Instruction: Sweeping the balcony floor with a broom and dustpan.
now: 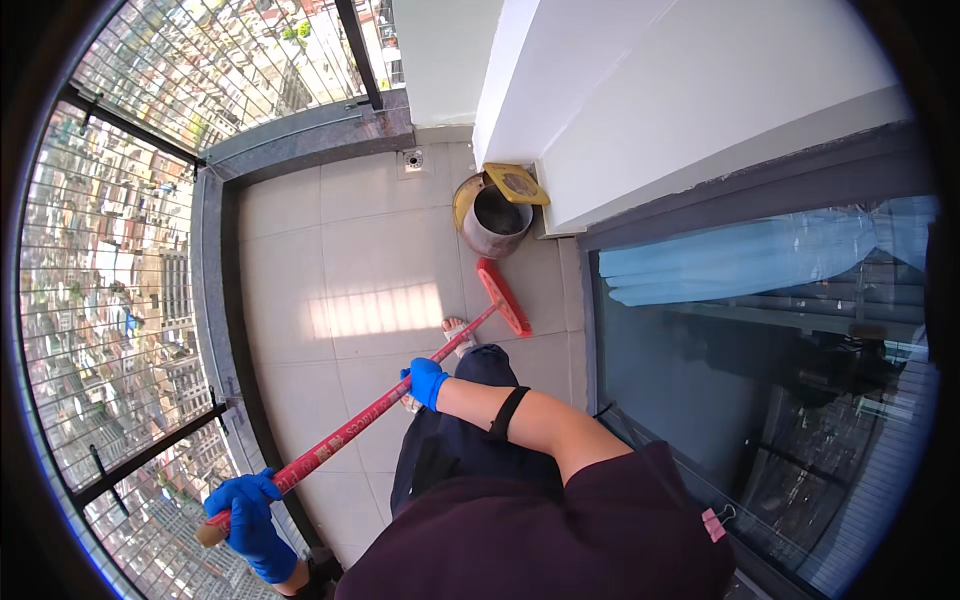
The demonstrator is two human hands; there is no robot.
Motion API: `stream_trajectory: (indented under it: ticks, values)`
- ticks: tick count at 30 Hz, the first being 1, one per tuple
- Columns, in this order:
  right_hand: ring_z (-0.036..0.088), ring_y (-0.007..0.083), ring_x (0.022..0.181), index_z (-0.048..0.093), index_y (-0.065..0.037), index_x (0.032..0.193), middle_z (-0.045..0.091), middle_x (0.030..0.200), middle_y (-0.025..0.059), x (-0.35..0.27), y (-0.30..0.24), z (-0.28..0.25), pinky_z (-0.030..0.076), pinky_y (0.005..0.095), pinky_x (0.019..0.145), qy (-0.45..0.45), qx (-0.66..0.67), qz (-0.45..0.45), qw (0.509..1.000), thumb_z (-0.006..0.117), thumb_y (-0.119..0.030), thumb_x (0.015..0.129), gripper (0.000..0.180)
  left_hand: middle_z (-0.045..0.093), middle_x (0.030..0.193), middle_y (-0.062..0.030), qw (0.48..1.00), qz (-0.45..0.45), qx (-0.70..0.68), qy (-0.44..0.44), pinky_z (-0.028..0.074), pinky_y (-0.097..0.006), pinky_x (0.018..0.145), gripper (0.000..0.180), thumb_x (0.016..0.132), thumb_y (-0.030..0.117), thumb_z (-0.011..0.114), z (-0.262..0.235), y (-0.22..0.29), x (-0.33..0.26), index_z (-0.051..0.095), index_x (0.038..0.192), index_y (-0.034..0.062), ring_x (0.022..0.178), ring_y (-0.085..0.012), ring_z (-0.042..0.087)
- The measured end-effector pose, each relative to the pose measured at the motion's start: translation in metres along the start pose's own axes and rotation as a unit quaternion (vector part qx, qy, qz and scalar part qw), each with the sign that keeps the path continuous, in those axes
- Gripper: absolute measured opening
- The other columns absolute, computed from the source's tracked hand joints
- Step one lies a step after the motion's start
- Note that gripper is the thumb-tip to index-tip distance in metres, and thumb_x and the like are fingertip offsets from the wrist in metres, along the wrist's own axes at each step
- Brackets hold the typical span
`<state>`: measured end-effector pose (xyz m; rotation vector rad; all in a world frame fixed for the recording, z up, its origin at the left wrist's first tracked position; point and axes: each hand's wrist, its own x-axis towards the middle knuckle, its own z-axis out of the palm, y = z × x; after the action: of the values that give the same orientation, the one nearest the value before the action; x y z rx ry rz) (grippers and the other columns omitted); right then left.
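A long broom (345,432) with a red patterned handle slants across in front of me. Near its upper end, my left hand (247,520) in a blue glove is wrapped round the handle. Lower down the same handle, my right hand (426,382), also blue-gloved, grips it. The red broom head (504,298) rests on the tiled floor (375,240) to the right of my feet. Just beyond the head stands a metal pot (498,222), its round opening facing up and its inside dark.
A yellow square board (516,184) leans by the pot, against the white wall (680,90). A floor drain (413,161) lies at the far end. Barred railings (130,300) over a stone ledge line the left. On the right is a glass window (690,370) with a blue curtain.
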<state>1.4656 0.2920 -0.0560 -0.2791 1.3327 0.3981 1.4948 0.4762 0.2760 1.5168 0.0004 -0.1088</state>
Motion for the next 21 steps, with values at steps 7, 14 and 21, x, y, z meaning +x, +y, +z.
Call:
stream_trajectory:
  ticks: [7, 14, 21]
  values:
    - [0.041, 0.0155, 0.041, 0.038, -0.008, 0.068, 0.040, 0.053, 0.0076, 0.086, 0.029, -0.033, 0.038, 0.0265, 0.037, 0.057, 0.056, -0.117, 0.990, 0.034, -0.010, 0.072, 0.007, 0.035, 0.048, -0.0026, 0.986, -0.001, -0.162, -0.046, 0.035, -0.039, 0.072, 0.027, 0.070, 0.018, 0.050, -0.008, -0.052, -0.036, 0.034, 0.049, 0.0087, 0.049, -0.0163, 0.038]
    - [0.048, 0.0169, 0.049, 0.039, -0.001, 0.086, 0.047, 0.061, 0.0097, 0.061, 0.099, 0.065, 0.042, 0.0262, 0.044, 0.036, 0.059, -0.065, 0.995, 0.036, -0.011, 0.071, 0.018, 0.027, 0.046, -0.0004, 0.988, 0.038, -0.032, 0.144, 0.034, -0.034, 0.060, 0.016, 0.068, 0.010, 0.044, -0.097, 0.007, -0.050, 0.034, 0.056, 0.0082, 0.045, -0.0147, 0.031]
    - [0.043, 0.0160, 0.044, 0.035, -0.002, 0.080, 0.041, 0.056, 0.0081, 0.016, 0.115, 0.109, 0.041, 0.0258, 0.041, -0.032, 0.047, -0.057, 0.997, 0.036, -0.007, 0.069, 0.012, 0.029, 0.043, 0.0025, 0.972, 0.187, -0.145, 0.005, 0.029, -0.026, 0.048, 0.041, 0.073, 0.043, 0.045, -0.128, 0.046, -0.040, 0.032, 0.048, 0.0128, 0.042, -0.0105, 0.030]
